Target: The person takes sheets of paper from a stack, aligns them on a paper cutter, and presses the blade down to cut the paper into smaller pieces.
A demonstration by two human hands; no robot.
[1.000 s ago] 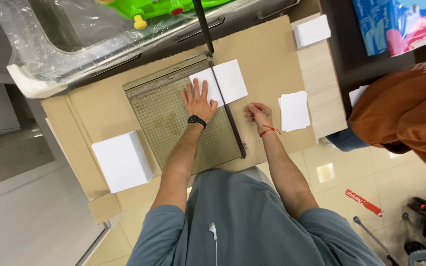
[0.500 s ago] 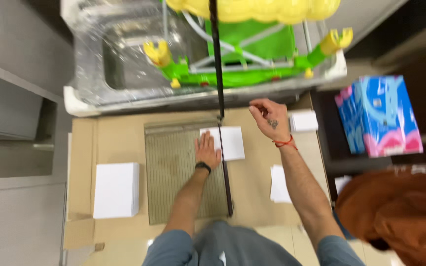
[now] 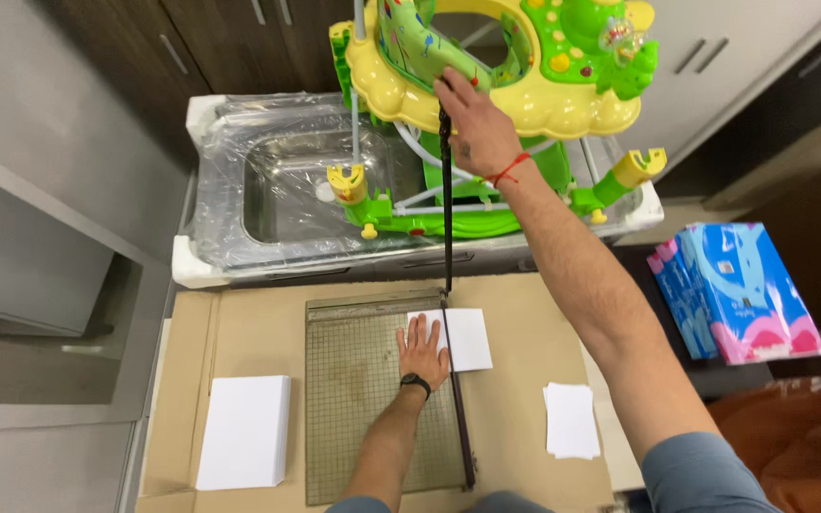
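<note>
My left hand (image 3: 423,351) lies flat, fingers spread, on a white sheet of paper (image 3: 466,339) that rests across the cutting edge of a grey-green gridded paper cutter (image 3: 358,394). My right hand (image 3: 472,119) is raised high and grips the top end of the cutter's black blade arm (image 3: 447,204), which stands lifted almost upright above the sheet. The sheet sticks out to the right of the blade line. A black watch sits on my left wrist and a red band on my right.
A stack of white paper (image 3: 244,444) lies left of the cutter and a smaller pile of cut sheets (image 3: 572,420) right of it, all on brown cardboard (image 3: 239,328). Behind are a plastic-wrapped steel sink (image 3: 277,190), a green-yellow baby walker (image 3: 515,57) and blue-pink packages (image 3: 738,290).
My right hand has swung the blade arm up from flat on the cutter to nearly upright. My left hand stayed pressed on the sheet. The camera view tilted up.
</note>
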